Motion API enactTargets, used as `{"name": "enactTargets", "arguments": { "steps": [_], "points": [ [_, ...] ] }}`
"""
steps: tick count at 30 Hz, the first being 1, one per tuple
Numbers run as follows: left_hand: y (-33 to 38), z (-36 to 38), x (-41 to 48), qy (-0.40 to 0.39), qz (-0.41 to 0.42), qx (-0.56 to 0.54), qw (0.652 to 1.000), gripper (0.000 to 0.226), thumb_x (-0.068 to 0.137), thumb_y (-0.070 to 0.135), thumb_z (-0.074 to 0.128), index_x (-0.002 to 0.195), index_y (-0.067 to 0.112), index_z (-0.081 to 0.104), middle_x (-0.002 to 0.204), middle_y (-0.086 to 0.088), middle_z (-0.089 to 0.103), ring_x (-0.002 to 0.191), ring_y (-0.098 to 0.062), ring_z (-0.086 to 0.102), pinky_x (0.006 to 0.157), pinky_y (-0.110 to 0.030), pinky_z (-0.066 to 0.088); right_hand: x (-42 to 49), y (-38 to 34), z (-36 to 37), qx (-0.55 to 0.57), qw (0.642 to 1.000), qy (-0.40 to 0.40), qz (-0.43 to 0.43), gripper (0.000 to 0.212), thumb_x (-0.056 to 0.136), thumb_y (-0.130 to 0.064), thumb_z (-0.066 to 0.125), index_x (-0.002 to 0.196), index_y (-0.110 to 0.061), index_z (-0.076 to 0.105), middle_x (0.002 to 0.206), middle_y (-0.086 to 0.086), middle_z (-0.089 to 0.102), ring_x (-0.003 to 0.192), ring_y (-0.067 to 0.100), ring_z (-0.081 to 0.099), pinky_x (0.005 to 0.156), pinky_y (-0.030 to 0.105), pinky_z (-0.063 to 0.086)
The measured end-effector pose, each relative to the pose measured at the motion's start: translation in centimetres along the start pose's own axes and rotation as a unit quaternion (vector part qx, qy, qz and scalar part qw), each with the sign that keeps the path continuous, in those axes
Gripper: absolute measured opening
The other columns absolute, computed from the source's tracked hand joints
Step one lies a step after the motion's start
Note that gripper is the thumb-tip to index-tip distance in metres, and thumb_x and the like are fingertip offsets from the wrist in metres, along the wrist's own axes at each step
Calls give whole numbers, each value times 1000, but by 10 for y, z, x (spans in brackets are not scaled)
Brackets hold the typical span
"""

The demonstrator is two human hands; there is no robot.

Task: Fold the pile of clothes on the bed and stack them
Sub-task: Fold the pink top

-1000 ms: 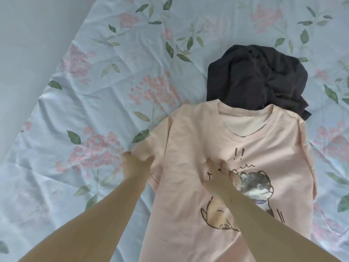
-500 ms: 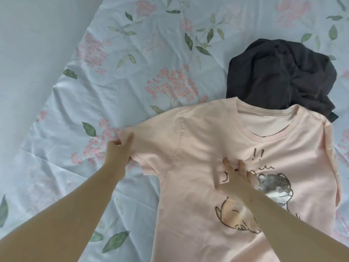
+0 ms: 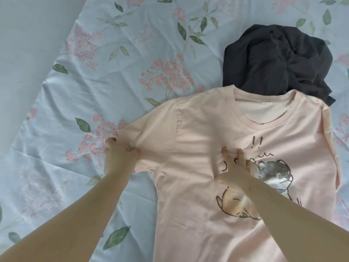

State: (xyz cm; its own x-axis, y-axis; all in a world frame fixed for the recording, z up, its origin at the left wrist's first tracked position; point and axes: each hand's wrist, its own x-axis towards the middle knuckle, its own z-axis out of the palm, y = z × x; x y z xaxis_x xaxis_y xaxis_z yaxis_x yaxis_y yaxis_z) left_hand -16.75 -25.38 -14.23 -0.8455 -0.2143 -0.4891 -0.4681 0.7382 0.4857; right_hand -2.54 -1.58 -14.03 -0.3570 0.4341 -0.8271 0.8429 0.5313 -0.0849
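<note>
Head view: the pink T-shirt [image 3: 198,186] lies face up on the floral sheet [image 3: 94,72], its long axis running near to far. Its collar is at the far end, overlapping the crumpled dark garment [image 3: 273,59]. The left hand [image 3: 120,159], at the shirt's left edge, pinches the hem of the outstretched sleeve [image 3: 151,137]. The right hand [image 3: 236,171] presses flat on the chest, fingers straight and spread, beside the printed animal [image 3: 272,171].
</note>
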Motion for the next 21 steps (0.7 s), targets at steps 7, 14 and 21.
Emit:
{"name": "enactTargets", "arguments": {
  "steps": [7,14,21],
  "points": [
    [30,53,-76,4,338,243,909,70,94,23,47,151,25,7,158,-3,2,146,-24,0,116,-41,4,3,9,-5,95,993,-11,-62,81,85,-29,56,146,-50,7,156,-13,-19,144,30,-12,114,46,10],
    [73,149,-153,-146,447,308,827,60,100,38,29,150,31,-3,159,7,-8,146,-19,-12,116,-41,-4,-15,136,-42,359,866,342,-58,27,88,-17,46,110,-32,54,97,-4,64,73,17,58,61,28,42],
    [93,226,-187,-213,361,414,808,86,81,78,24,144,40,-20,153,5,-31,141,-26,-28,111,-59,-12,13,242,-58,413,862,277,93,39,88,-33,57,123,-16,50,117,8,52,90,27,56,75,37,49]
  ]
}}
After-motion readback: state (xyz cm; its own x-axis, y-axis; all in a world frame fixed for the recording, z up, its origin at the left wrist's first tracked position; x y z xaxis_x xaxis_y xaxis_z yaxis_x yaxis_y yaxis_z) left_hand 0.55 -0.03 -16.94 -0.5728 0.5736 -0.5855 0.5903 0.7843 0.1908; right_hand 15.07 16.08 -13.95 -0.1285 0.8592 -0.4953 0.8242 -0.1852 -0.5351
